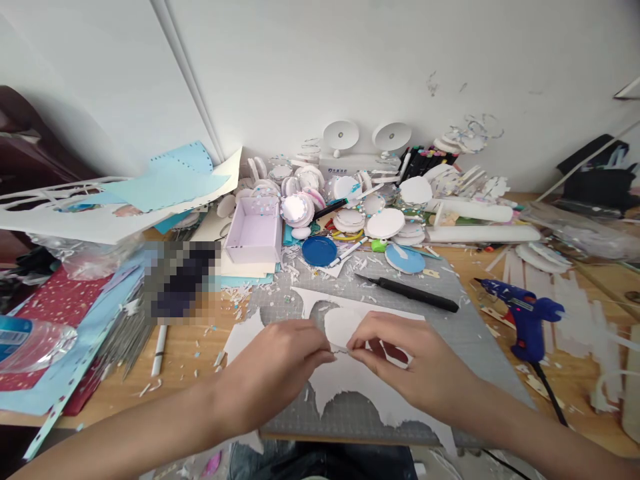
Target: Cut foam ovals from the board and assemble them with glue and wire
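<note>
A white foam sheet point(350, 383) with ragged, curved cut-outs lies across a grey cutting mat point(440, 353) in front of me. My left hand point(280, 363) pinches the sheet's torn edge, thumb against fingers. Close to its right, the fingertips of my right hand point(400, 353) are pinched on the same edge, with a small gap between the two hands. Just behind the fingertips is a rounded white piece point(340, 325); whether it is joined to the sheet I cannot tell. A black-handled craft knife point(415, 291) rests on the mat behind my right hand.
A blue hot glue gun point(525, 313) stands to the right, its cord running forward. At the back are a pale lilac box point(255, 230), a blue lid point(319, 251), and several white foam discs point(385, 223). Blue paper point(165, 187) and a plastic bottle point(37, 343) lie left.
</note>
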Tool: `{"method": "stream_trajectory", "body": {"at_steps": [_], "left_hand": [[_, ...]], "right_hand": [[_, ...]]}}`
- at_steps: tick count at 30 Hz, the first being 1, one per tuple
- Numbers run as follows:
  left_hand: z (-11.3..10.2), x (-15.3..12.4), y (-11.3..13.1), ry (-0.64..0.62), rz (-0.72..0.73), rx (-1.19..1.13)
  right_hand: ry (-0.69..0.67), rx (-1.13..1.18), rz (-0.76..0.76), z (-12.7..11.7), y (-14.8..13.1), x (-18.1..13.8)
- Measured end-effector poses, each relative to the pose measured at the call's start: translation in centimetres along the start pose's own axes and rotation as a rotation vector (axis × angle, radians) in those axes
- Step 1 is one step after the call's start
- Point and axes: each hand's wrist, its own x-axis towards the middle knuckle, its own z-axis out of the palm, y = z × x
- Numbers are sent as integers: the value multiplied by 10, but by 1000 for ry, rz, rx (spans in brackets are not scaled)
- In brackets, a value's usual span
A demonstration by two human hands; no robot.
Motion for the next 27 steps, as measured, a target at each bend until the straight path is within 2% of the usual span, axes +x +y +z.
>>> {"method": "stream_trajectory", "body": {"at_steps": [4,7,9,10,12,16,18,21,27], "left_hand": [[-9,3,-1,-189,-240,-504],[-13,6,-6,-409,-356,-900],[-15,8,-10,-502,-382,-1019],[-16,9,-10,-514,-385,-1012],[-17,9,-10,-473,-367,-889],[-20,4,-3,-300,-248,-473],[-20,-1,0,-249,-177,-291],[-18,-7,2,-174,-57,-103],[-9,-9,-5,58,363,326]], "right_hand": [[68,-98,-245,1,4,-3],[108,-404,-611,-3,8,-6],[88,-599,-810,-6,9,-7],[69,-634,-843,-8,10,-7],[33,-543,-746,-9,11,-6],[-88,-138,-246,-11,11,-4],[-159,-51,-74,-12,9,-3],[-236,17,34,-13,5,-2],[-236,97,161,-8,7,-1]]}}
